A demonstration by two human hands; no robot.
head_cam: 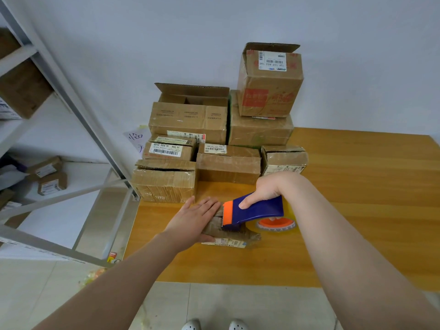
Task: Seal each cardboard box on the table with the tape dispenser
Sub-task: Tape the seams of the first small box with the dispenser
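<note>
A small flat cardboard box [234, 235] lies on the wooden table [357, 210] in front of me. My left hand [194, 217] rests flat on its left part with fingers straight, thumb down the near side. My right hand [266, 189] grips the blue handle of the tape dispenser [256, 210], whose orange toothed end sits on the box top just right of my left fingertips. Its tape roll [277, 225] hangs behind the box's right end.
Several cardboard boxes are stacked at the table's back left [188, 122], some with flaps up, the tallest [270, 84] on top at the right. A grey metal shelf rack [71, 110] with parcels stands left of the table. Bare tabletop stretches to the right.
</note>
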